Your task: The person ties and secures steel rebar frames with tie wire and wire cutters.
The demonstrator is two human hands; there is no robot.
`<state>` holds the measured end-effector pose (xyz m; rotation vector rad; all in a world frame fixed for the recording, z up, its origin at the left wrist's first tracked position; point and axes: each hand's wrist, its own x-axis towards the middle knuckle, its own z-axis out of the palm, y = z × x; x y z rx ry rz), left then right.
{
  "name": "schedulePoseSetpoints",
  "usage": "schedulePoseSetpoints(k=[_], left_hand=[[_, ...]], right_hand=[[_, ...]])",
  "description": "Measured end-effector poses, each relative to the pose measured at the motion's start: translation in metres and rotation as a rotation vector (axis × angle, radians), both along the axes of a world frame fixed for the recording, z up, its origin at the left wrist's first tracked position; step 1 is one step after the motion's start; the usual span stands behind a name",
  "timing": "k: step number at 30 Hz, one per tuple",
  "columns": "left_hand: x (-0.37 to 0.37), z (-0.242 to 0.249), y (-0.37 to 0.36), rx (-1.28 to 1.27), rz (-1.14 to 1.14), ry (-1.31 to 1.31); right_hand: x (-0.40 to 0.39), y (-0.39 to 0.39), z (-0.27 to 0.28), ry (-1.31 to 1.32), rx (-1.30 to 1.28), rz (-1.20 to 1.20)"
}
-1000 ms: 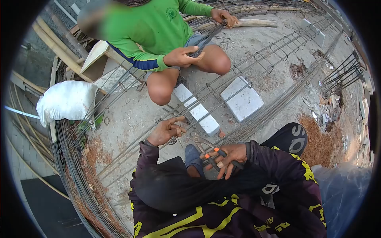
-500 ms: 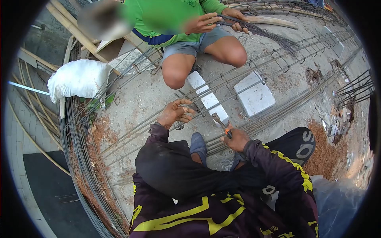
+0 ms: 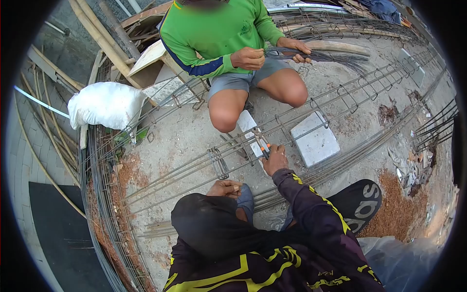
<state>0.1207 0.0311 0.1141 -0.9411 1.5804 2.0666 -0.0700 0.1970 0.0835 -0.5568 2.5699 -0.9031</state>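
My right hand (image 3: 275, 158) grips orange-handled pincers (image 3: 260, 142), whose jaws sit on a bar of the long rebar cage (image 3: 292, 124) where a stirrup crosses it. My left hand (image 3: 224, 188) is drawn back close to my knee, fingers curled; what it holds is hidden. A group of stirrups (image 3: 219, 163) is bunched on the cage just beyond it. Across the cage a person in a green shirt (image 3: 219, 34) squats, both hands on a bundle of thin tie wires (image 3: 321, 56).
Two white concrete blocks (image 3: 317, 141) prop the cage off the sandy ground. A white sack (image 3: 106, 104) lies at the left beside stacked rebar (image 3: 97, 194) and bamboo poles (image 3: 99, 36). More bars lie at the right (image 3: 433, 121). A plastic sheet (image 3: 413, 263) lies at my lower right.
My right hand moved forward with the pincers onto the cage bar. My left hand pulled back from the stirrups toward my knee. The other person lowered the wire bundle.
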Motion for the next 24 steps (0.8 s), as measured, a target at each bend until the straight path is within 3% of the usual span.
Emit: schedulePoseSetpoints(k=[12,15,21,24], left_hand=[[0.002,-0.025,0.005,-0.105,-0.114,0.006],[-0.003,-0.021,0.008,-0.138,-0.076,0.053],[-0.002,-0.021,0.016,-0.179,0.154,0.04],[-0.001,-0.027,0.014,-0.132,0.216,0.087]], right_hand=[[-0.005,-0.005,-0.012,0.314,0.229,0.063],[0.001,-0.003,0.011,0.2,0.146,0.128],[0.052,-0.002,0.042,0.062,-0.266,0.342],[0.082,0.007,0.048,-0.133,-0.303,0.407]])
